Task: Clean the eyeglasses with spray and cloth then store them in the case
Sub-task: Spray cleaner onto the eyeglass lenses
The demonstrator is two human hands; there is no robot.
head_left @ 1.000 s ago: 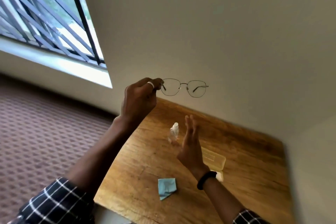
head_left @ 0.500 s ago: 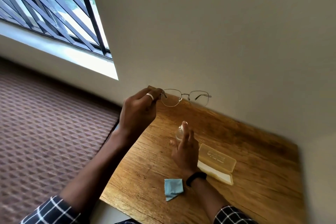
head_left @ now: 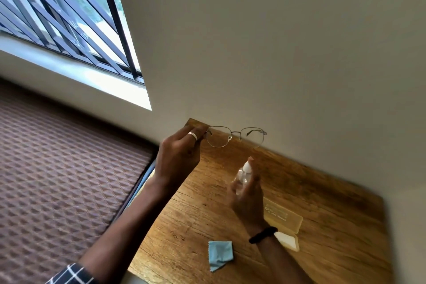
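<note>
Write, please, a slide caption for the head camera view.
Left hand holds eyeglasses up while right hand grips the spray bottle; cloth and case lie on the table.

My left hand (head_left: pixel 179 154) pinches the thin wire-framed eyeglasses (head_left: pixel 236 136) by one corner, arms unfolded and lenses facing me. At their 6 o'clock my right hand (head_left: pixel 247 198) grips the small clear spray bottle (head_left: pixel 244 172), white nozzle up. The blue cloth (head_left: pixel 219 255) lies at the bottle's 7 o'clock, and the pale yellow case (head_left: pixel 284 219) at its 5 o'clock.

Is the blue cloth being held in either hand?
No, the blue cloth lies on the wooden table, while the left hand holds the eyeglasses and the right hand grips the spray bottle.
</note>
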